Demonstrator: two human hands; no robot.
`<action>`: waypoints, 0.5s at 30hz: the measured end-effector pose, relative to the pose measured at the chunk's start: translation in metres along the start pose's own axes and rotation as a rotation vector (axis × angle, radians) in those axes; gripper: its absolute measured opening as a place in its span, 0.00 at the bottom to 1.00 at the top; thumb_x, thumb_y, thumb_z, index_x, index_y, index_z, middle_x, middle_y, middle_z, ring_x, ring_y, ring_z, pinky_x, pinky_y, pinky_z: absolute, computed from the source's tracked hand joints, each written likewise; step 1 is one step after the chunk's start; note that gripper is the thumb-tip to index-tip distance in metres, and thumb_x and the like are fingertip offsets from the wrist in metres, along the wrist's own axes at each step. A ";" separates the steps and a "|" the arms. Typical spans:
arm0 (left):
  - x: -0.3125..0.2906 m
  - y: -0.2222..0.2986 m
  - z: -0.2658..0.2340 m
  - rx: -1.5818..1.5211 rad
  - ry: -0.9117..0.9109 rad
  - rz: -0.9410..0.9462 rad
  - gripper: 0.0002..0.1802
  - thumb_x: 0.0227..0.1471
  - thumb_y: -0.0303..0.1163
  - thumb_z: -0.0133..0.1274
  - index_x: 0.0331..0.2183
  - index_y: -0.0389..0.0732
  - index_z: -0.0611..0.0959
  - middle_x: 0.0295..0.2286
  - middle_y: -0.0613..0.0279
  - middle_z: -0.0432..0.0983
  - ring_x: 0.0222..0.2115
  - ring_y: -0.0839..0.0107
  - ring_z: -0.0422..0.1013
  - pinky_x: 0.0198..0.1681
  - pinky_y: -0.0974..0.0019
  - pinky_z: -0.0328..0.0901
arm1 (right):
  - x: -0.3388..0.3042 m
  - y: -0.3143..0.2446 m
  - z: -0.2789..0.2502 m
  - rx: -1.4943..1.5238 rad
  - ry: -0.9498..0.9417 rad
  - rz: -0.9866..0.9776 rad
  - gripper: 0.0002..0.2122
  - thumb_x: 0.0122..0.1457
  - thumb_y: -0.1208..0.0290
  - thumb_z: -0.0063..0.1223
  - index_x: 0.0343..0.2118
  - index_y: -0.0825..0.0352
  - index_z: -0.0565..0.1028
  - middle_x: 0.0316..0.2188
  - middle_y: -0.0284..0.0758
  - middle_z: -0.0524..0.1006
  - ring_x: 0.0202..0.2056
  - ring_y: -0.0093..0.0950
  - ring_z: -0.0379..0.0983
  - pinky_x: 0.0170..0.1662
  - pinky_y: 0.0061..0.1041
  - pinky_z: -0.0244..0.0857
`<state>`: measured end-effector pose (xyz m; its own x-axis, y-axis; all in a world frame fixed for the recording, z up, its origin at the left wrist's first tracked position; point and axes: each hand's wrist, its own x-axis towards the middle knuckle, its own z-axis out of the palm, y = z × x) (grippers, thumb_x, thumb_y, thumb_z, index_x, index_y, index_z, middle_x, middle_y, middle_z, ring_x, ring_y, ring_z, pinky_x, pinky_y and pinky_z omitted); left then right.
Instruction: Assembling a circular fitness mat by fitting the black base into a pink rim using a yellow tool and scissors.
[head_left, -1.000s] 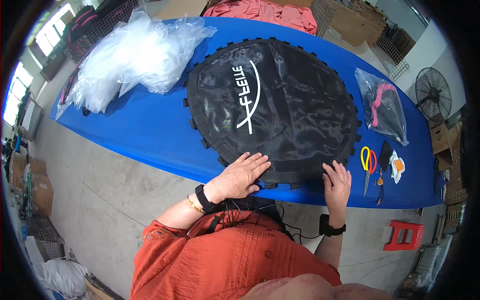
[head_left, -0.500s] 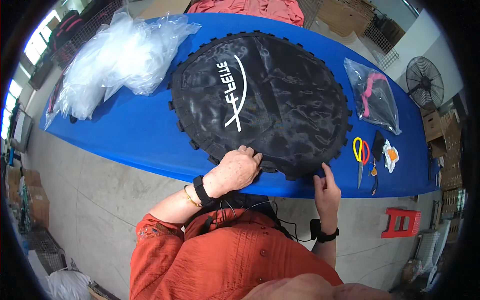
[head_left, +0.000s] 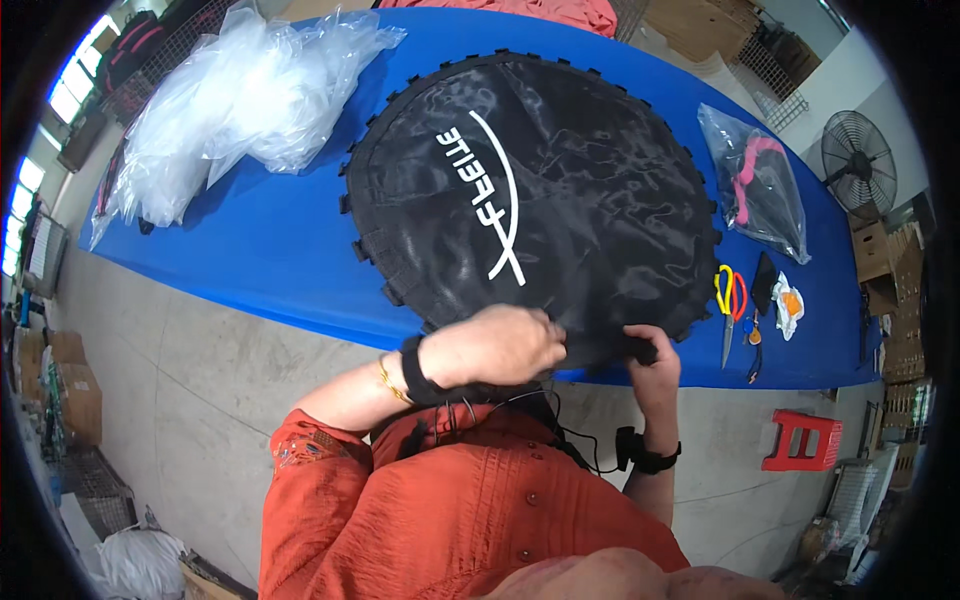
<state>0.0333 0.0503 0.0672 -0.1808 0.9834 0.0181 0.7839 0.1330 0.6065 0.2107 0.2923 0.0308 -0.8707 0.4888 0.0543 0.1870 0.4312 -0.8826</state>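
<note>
1. Left hand (head_left: pixel 497 345): curled, knuckles up, closed over the near edge of the round black mat (head_left: pixel 535 205), fingers tucked into the fabric.
2. Right hand (head_left: pixel 650 355): just right of the left hand, fingers wrapped tight round a bunched fold of the same near edge, thumb side up.
3. Round black mat: spread flat ahead of both hands on the blue table (head_left: pixel 270 250), white curved marking across its middle, small black tabs all round the rim; near edge lifted and gathered in both grips, hanging at the table's front edge.
4. Black wristbands on both wrists; gold bracelet (head_left: pixel 386 378) just behind the left one.
5. Heap of clear plastic bags (head_left: pixel 235 100): far ahead and well to the left of the left hand, on the table's far-left end, well apart from the mat.
6. Clear bag with pink items (head_left: pixel 758 185): ahead and to the right of the right hand, just beyond the mat's right rim.
7. Scissors with yellow and red handles (head_left: pixel 727 305): right of the right hand, near the mat's lower-right rim, blades toward the table's front edge.
8. Small dark flat item and small wrapped orange piece (head_left: pixel 788 303): just right of the scissors.
9. Red stool (head_left: pixel 803 440): on the floor, right of and below the right hand.
10. Standing fan (head_left: pixel 860 165): far right, beyond the table.
</note>
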 end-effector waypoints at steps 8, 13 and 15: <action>-0.055 -0.108 -0.042 0.559 0.324 -0.542 0.45 0.59 0.56 0.62 0.69 0.47 0.69 0.71 0.41 0.57 0.72 0.38 0.52 0.72 0.32 0.50 | 0.011 0.031 -0.016 -0.029 0.065 -0.033 0.16 0.63 0.90 0.49 0.50 0.70 0.82 0.46 0.34 0.84 0.50 0.25 0.79 0.57 0.24 0.70; -0.066 -0.128 -0.028 0.453 0.158 -0.721 0.54 0.60 0.71 0.54 0.74 0.48 0.61 0.72 0.36 0.51 0.74 0.35 0.47 0.73 0.30 0.46 | 0.017 0.034 -0.012 0.100 0.079 0.050 0.18 0.63 0.90 0.45 0.50 0.70 0.83 0.47 0.34 0.84 0.51 0.25 0.79 0.59 0.25 0.69; -0.065 -0.127 -0.023 0.501 0.158 -0.725 0.58 0.59 0.75 0.50 0.75 0.47 0.59 0.72 0.31 0.50 0.73 0.33 0.46 0.73 0.28 0.45 | 0.017 0.027 -0.013 0.087 0.083 -0.026 0.21 0.61 0.92 0.42 0.52 0.69 0.83 0.46 0.35 0.84 0.51 0.28 0.79 0.60 0.26 0.68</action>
<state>-0.0686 -0.0330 0.0071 -0.7835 0.6128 -0.1029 0.6057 0.7901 0.0939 0.2066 0.3220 0.0137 -0.8336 0.5408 0.1124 0.1217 0.3783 -0.9176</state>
